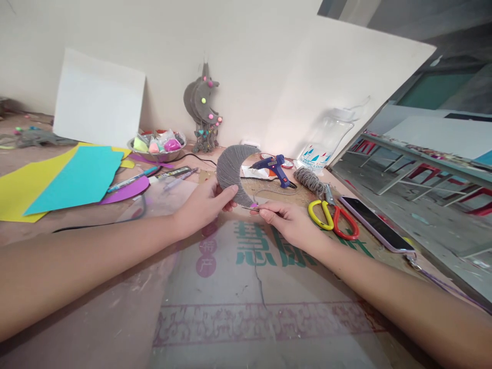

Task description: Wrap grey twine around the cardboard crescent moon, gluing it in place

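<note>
The left hand (203,205) pinches the crescent (229,171) low on its outer curve, thumb on the near face, and the right hand (290,220) pinches its bottom tip. The crescent is held above the sheet (230,287); right of it are the glue gun (273,165), yarn (309,182) and scissors (337,209).

The moon shape (226,168) is held up over the tabletop (96,328), with its open side facing right. Gray yarn (231,179) goes round nearly all of it, and a little pink shows at the bottom tip.
</note>
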Tool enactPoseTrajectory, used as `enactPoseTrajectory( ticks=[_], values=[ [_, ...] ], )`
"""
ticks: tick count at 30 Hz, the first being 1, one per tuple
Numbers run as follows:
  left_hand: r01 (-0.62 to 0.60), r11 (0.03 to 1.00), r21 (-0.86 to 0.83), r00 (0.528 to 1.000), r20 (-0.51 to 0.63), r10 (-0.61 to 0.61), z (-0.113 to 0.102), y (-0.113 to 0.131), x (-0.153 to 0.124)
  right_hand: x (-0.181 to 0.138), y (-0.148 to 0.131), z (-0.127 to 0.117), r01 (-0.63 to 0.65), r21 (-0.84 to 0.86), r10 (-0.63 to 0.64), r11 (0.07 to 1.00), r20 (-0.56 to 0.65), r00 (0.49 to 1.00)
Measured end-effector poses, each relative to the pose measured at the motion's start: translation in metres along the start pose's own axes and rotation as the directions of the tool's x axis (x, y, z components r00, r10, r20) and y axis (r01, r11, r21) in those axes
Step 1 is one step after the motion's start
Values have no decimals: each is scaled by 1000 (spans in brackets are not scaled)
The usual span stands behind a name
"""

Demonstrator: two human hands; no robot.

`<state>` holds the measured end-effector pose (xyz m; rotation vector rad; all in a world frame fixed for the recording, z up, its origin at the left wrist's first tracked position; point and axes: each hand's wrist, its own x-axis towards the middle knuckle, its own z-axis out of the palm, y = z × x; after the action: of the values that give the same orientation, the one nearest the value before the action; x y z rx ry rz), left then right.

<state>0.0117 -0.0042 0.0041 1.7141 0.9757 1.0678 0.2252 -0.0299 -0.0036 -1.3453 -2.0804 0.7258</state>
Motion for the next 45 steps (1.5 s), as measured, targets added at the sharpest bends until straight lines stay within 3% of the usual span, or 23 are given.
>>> enactPoseTrajectory(
  ticks=[5, 45],
  values=[
    [1, 1000, 2, 1000, -27, -1, -1, -5, 3, -1, -5, 0, 30, -57, -30, 998, 5, 1000],
    [-11, 1000, 1, 1000, -14, 11, -1, -1, 2, 0, 0, 1, 16, -25, -18, 1000, -74, 997]
  ],
)
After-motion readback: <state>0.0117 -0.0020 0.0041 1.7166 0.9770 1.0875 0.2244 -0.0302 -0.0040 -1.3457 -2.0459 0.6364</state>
